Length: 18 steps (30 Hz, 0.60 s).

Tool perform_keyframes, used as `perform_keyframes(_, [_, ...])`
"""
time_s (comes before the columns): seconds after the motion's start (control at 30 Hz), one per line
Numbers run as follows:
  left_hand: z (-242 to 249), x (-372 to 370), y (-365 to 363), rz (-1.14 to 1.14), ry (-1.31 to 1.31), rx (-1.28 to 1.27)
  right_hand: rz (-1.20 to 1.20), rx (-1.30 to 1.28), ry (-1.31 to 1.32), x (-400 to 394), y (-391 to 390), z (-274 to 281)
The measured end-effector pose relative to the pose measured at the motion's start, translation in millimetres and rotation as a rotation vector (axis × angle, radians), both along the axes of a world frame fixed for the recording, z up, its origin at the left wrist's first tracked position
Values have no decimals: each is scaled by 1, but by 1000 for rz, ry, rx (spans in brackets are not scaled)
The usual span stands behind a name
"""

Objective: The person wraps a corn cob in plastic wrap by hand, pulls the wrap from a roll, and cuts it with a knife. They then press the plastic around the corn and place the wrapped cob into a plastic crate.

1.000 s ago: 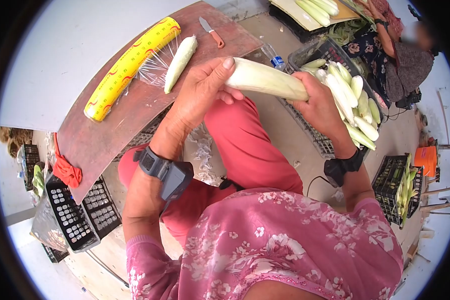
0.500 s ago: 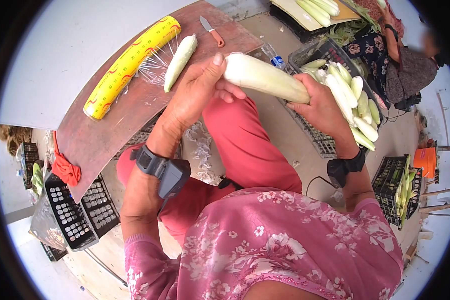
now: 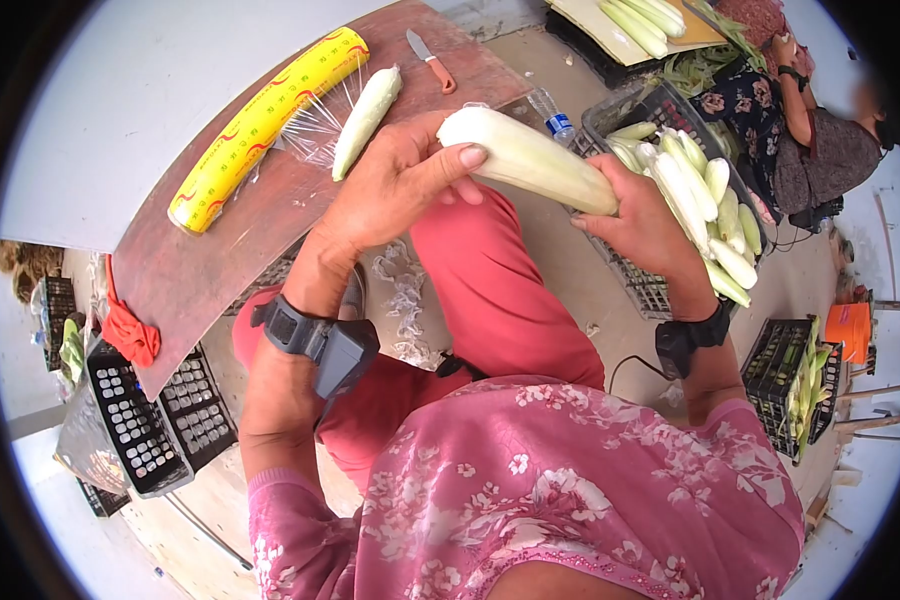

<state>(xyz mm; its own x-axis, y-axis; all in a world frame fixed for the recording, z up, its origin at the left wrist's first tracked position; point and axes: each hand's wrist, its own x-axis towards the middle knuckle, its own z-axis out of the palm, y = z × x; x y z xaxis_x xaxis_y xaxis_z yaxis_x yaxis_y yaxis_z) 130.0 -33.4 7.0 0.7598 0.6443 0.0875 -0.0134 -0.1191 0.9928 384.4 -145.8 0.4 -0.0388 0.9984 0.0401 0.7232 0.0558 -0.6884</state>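
Over my lap I hold an ear of corn (image 3: 530, 160) in its pale inner husk, lying crosswise. My left hand (image 3: 410, 180) grips the left end, its thumb pressed on the husk. At the other end my right hand (image 3: 645, 210) is wrapped around the corn, thumb below. Beyond my left hand, a second husked ear of corn (image 3: 367, 122) lies on the reddish table, against the loose film from a yellow roll of cling film (image 3: 270, 130). A knife (image 3: 432, 64) with an orange handle rests farther back on the table.
To the right a black crate (image 3: 625, 265) holds several husked ears, with a water bottle (image 3: 555, 118) beside it. Another person (image 3: 820, 150) sits at the upper right. Black crates (image 3: 140, 425) stand at the lower left; a red cloth (image 3: 130, 335) hangs at the table (image 3: 185, 290) edge.
My left thumb has come down from a raised position onto the husk of the corn. The ear has shifted slightly left. My right hand keeps its grip.
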Motion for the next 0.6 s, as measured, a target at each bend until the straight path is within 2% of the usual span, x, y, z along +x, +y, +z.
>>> perform_keyframes(0.27, [-3,-8,7,-85,-16,-52,-4,-89,15,6,-2,0])
perform_keyframes(0.37, [-3,-8,7,-86,-100,-116,-10,-83,42,4,-3,1])
perform_keyframes(0.47, [-6,-4,5,-63,-153,-58,-15,-43,12,0,-4,0])
perform_keyframes(0.57, [-7,6,1,83,50,8,-23,-36,-1,-6,-5,3])
perform_keyframes(0.6, [-7,8,1,88,48,-21,-20,-29,-21,-6,-5,5])
